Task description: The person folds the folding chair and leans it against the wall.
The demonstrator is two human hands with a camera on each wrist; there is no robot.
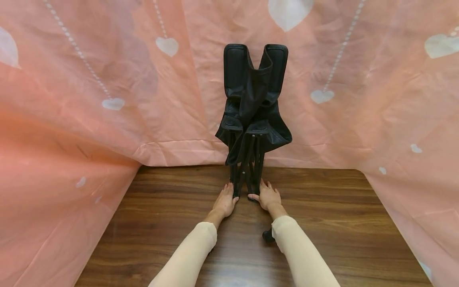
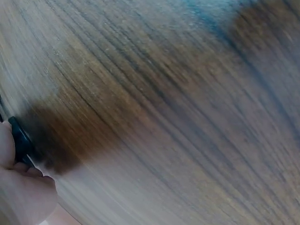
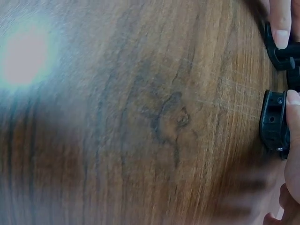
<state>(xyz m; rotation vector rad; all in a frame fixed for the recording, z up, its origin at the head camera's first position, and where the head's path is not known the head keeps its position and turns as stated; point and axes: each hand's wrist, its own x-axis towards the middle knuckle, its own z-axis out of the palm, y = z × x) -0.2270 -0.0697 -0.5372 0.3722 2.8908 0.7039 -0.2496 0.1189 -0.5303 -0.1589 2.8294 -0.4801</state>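
Observation:
A black folding chair (image 1: 255,99) stands folded and upright near the far edge of the wooden surface, its fabric bunched above its thin legs. My left hand (image 1: 225,200) grips the bottom of the legs on the left side. In the left wrist view, its thumb and curled fingers close round a black foot (image 2: 19,140). On the other side my right hand (image 1: 269,196) holds the right-hand legs low down, thumb across the front. The right wrist view shows that thumb on a plastic foot (image 3: 274,123), with the left hand's foot (image 3: 277,54) close by.
The brown wooden tabletop (image 1: 322,223) lies under the chair. Pink fabric with white hearts (image 1: 107,71) hangs behind and along both sides. A small black object (image 1: 267,236), partly hidden by the right sleeve, lies beside the right forearm.

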